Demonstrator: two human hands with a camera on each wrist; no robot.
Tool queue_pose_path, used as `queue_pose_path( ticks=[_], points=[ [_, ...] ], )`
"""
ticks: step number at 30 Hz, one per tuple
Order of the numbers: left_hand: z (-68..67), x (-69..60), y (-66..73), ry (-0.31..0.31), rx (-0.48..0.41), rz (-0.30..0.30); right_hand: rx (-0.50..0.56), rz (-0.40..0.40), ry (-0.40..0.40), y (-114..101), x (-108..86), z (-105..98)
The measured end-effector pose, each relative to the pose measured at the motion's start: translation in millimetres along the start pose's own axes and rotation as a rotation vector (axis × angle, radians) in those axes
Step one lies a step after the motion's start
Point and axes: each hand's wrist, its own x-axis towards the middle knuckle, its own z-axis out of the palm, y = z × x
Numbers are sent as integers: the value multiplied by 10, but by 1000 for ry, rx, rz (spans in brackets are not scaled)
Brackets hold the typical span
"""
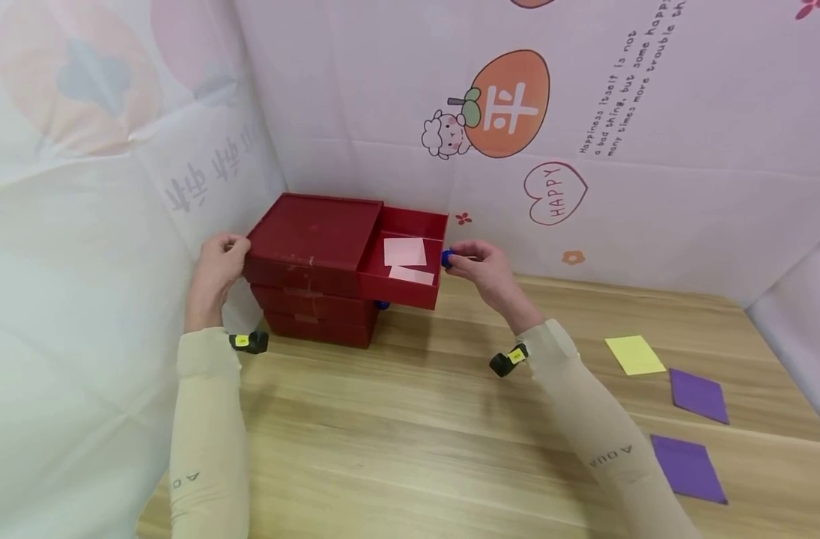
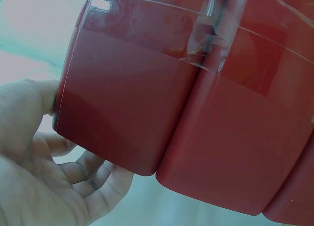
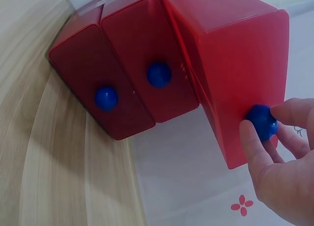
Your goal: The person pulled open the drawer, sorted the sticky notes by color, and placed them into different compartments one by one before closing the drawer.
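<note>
A red drawer cabinet (image 1: pixel 302 236) of three stacked drawers stands at the back left of the table. Its top drawer (image 1: pixel 399 288) is pulled out to the right, with a pink paper square (image 1: pixel 405 252) and a second pale pink piece (image 1: pixel 412 275) inside. My right hand (image 1: pixel 488 273) pinches the blue round knob (image 3: pixel 262 122) on that drawer's front between thumb and fingers. At the cabinet's opposite end, my left hand (image 1: pixel 217 273) holds the upper corner, thumb on one face and fingers bent around the edge (image 2: pixel 73 162).
Both lower drawers are closed, each with a blue knob (image 3: pixel 159 74). A yellow paper square (image 1: pixel 635 355) and two purple squares (image 1: pixel 699 395) lie on the right of the wooden table (image 1: pixel 383 434). Printed white cloth (image 1: pixel 356 90) hangs behind and at the left.
</note>
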Motion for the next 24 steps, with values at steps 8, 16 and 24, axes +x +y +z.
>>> queue_pose_path(
  ticks=[8,16,24],
  points=[
    [8,-15,12,-6,-15,-25,-2,-3,-22,-13,33,107],
    [26,-14,-4,-6,-2,-30,21,3,-10,-6,70,175],
    [18,-10,-1,9,-8,-24,49,-3,-16,-23,100,227]
  ],
)
